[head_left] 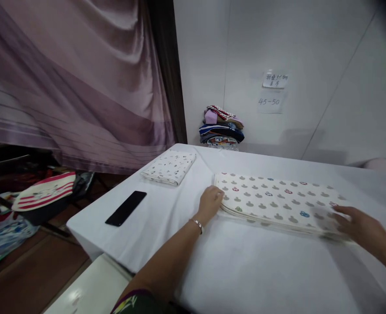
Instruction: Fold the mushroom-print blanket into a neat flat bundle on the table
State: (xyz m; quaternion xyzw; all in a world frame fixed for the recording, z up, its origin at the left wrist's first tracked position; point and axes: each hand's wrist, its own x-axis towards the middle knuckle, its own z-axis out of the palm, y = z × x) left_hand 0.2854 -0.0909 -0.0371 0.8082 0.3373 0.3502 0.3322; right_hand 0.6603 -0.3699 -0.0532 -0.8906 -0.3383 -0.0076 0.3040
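A cream cloth with small grey, red and blue prints [278, 203] lies folded into a long flat strip on the white-covered table [238, 266]. My left hand [210, 202] grips the strip's left end, fingers curled round its edge. My right hand [359, 224] rests on the strip's right end with fingers stretched out, slightly smeared by motion. A bracelet sits on my left wrist.
A second folded cream cloth [169, 167] lies at the table's far left. A black phone [126, 208] lies near the left edge. A pile of folded clothes [221, 126] stands against the white wall. A purple curtain [82, 83] hangs at left, above clutter on the floor.
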